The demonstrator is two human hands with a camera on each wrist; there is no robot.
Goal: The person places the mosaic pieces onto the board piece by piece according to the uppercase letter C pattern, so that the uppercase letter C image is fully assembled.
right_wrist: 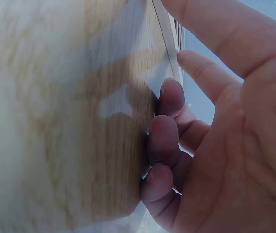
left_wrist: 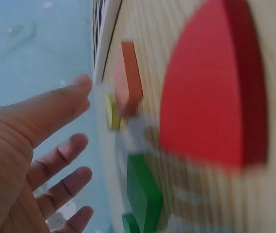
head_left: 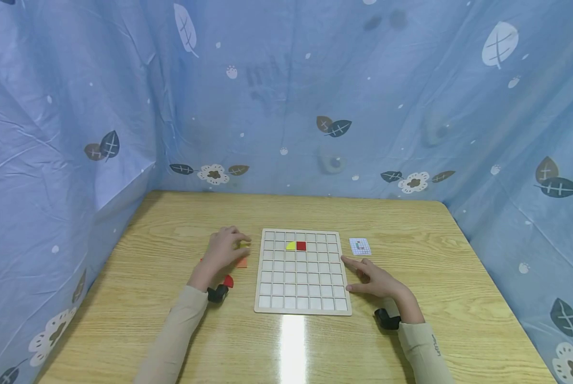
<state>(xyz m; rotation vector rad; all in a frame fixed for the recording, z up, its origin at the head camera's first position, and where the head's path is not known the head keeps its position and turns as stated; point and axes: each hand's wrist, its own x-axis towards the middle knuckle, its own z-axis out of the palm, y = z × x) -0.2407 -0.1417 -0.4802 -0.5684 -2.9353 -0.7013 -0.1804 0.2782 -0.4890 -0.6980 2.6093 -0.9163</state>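
My left hand [head_left: 224, 248] hovers over loose flat pieces left of the grid board [head_left: 303, 312], thumb and fingers apart, with nothing between them. In the left wrist view, a red quarter-circle piece [left_wrist: 201, 92] lies closest. Beyond it are an orange square piece [left_wrist: 128, 80], a small yellow piece [left_wrist: 112, 111] and a green piece [left_wrist: 142, 194]. On the board, a yellow quarter-circle piece [head_left: 291, 246] sits beside a red square piece [head_left: 301, 246]. My right hand [head_left: 374, 280] touches the board's right edge with index finger and thumb; its other fingers bend loosely at the tabletop.
A small printed card [head_left: 360, 246] with a coloured grid pattern lies right of the board's upper corner. The wooden table [head_left: 459, 288] meets a blue leaf-print curtain [head_left: 276, 106] at the back and sides. A black wrist camera [head_left: 388, 319] sits under the right wrist.
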